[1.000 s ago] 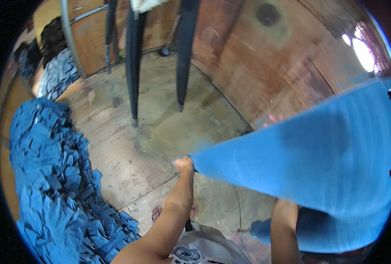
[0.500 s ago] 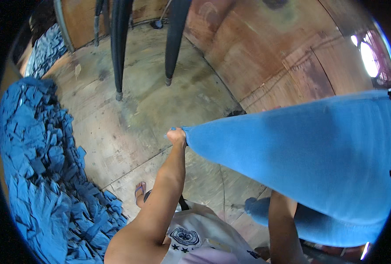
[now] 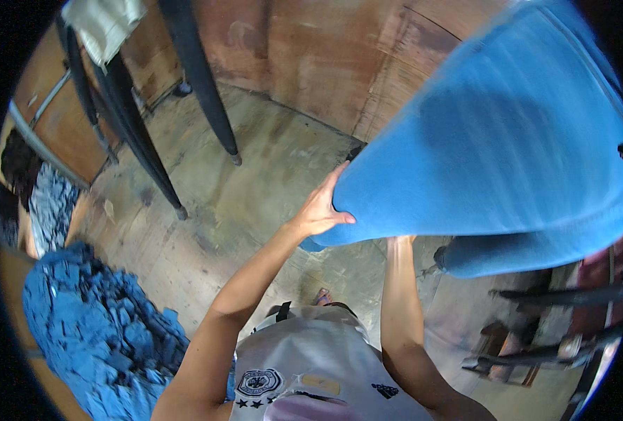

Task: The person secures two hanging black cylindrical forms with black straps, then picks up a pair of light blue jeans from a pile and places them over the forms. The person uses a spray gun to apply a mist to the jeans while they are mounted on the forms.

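A pair of blue jeans [image 3: 458, 175] is stretched over a bulky form on the right, one leg slanting down toward me. My left hand [image 3: 323, 205] wraps round the lower end of that leg, its thumb lying on the near side of the denim. Beneath the same leg, my right hand [image 3: 400, 241] touches the underside; only its wrist and base show, the fingers being hidden by the fabric. The other jeans leg [image 3: 536, 254] sticks out lower, behind my right hand, with a dark tip at its end.
A large heap of blue denim [image 3: 104, 323] lies at the left, with a paler denim pile [image 3: 52, 207] beyond it. Dark tapered leg forms [image 3: 202, 84] hang over the stained floor [image 3: 255, 154], one carrying a pale cloth [image 3: 104, 28]. Dark metal bars [image 3: 564, 295] stand at the right.
My view has turned, and the jeans leg now slants more steeply. My left hand has shifted from the hem to a grip round the leg; my right hand has come forward under it.
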Motion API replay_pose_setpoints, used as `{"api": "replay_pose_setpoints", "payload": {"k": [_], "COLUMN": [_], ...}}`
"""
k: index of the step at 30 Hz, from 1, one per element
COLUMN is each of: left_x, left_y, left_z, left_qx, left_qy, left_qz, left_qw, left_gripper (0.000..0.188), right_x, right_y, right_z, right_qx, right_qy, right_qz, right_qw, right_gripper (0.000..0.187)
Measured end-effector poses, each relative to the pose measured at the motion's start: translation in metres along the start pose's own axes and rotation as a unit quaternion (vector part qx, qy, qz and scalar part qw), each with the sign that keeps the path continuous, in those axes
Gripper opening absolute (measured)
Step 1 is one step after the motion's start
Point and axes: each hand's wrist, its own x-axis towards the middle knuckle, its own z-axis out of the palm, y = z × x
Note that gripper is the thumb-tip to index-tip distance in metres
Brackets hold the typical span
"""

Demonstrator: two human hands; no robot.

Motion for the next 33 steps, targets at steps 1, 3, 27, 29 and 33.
{"api": "replay_pose_setpoints", "payload": {"k": [1, 3, 27, 29, 33], "left_x": [0.003, 0.004, -0.377, -0.367, -0.343], "left_y": [0.006, 0.007, -0.202, -0.191, -0.158], "left_z": [-0.002, -0.001, 0.184, 0.227, 0.294], "left_qx": [-0.029, -0.083, 0.192, 0.181, -0.030], "left_qy": [-0.014, 0.006, -0.511, -0.538, -0.407], "left_qz": [-0.021, 0.012, -0.365, -0.355, -0.429], "left_qw": [0.999, 0.996, 0.754, 0.743, 0.806], "left_gripper": [0.114, 0.114, 0.027, 0.027, 0.026], "right_x": [-0.004, -0.009, -0.290, -0.272, -0.228], "right_y": [0.004, 0.009, -0.551, -0.617, -0.722], "right_z": [0.000, -0.002, -0.485, -0.508, -0.548], "right_qx": [0.007, -0.017, -0.466, -0.497, -0.523], "right_qy": [0.019, 0.028, 0.444, 0.497, 0.549], "right_qz": [0.000, -0.017, -0.425, -0.438, -0.418], "right_qw": [1.000, 0.999, 0.636, 0.561, 0.501], "right_gripper": [0.055, 0.053, 0.041, 0.049, 0.063]}}
